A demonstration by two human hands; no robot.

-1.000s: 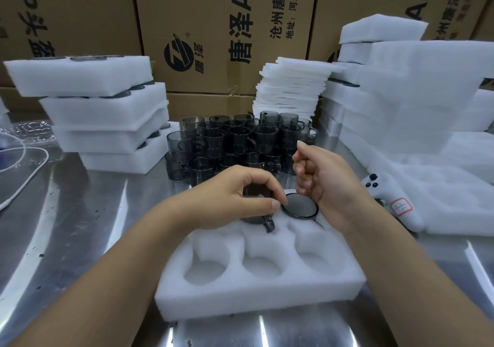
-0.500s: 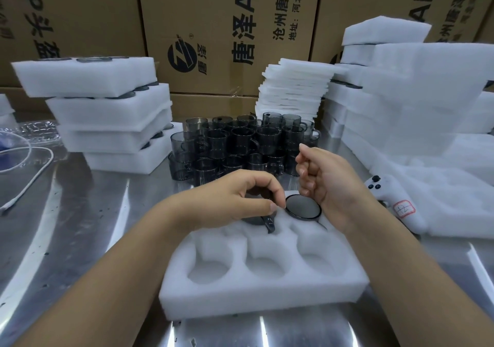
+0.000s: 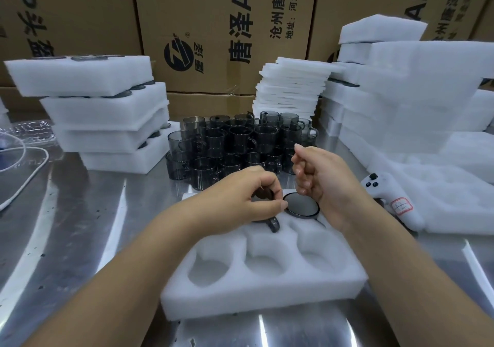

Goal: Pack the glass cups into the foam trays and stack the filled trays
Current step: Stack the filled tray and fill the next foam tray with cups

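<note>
My left hand (image 3: 240,199) had its fingers (image 3: 256,177) curled over a dark glass cup (image 3: 264,194), thumb against its rim, pressing it into the back-middle pocket of the foam tray (image 3: 267,293). The cup's handle stuck out toward 5 o'clock. My right hand (image 3: 323,183), at 3 o'clock of the left, hung with its fingers curled into the palm and held nothing that I could see. It hovered just above a second cup (image 3: 301,204) already sunk in the back-right pocket. My wrist hid the back-left pocket, and the three front pockets at 6 o'clock lay empty. I judged the step to be filling this tray, with well under half done. The next move called for letting go only once the cup sat flush with its handle in the notch. After that I would reach to 12 o'clock for the loose cups (image 3: 235,143) and lift one cleanly without knocking its neighbours. The stack of filled trays (image 3: 107,111) stood at 10 o'clock on the worktop (image 3: 80,226).
</note>
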